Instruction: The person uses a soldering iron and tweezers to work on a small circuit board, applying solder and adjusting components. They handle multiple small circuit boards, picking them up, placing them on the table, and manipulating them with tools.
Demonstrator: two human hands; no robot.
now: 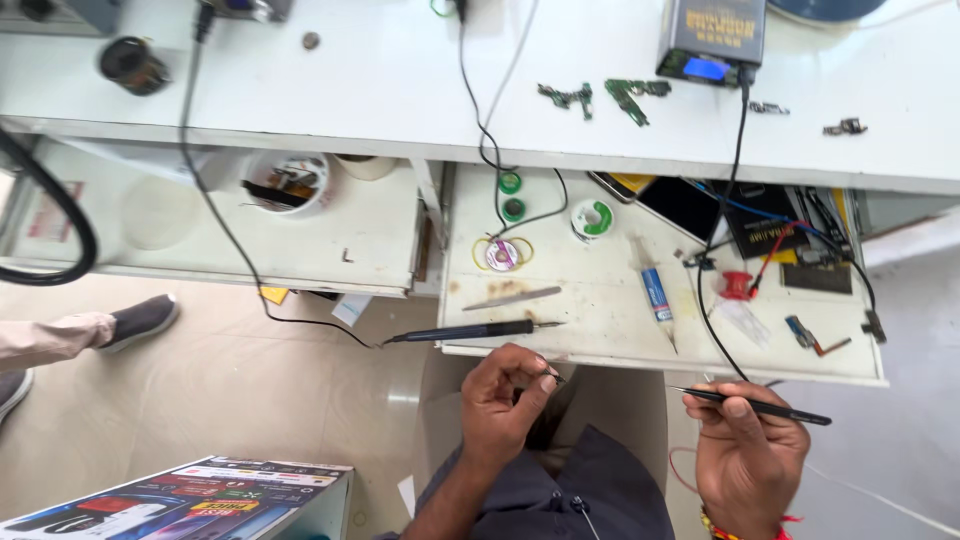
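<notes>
My left hand (508, 400) is below the front edge of an open white drawer (600, 310), its fingertips pinched on a tiny dark part (551, 376). My right hand (745, 448) grips black tweezers (760, 405) that point left. A black soldering iron (470, 331) lies on the drawer's front edge just above my left hand, its cable trailing left. In the drawer lie a flat metal tool (512, 297), a white glue tube (655, 295), a solder spool (502, 254) and a red clip (736, 284).
A white worktop (400, 80) carries a dark box with a blue display (712, 40) and small green circuit boards (600, 98). A second drawer (300, 240) at left holds a white cup of tools (287, 183). Another person's shoe (140, 320) and a printed carton (190, 500) are on the floor.
</notes>
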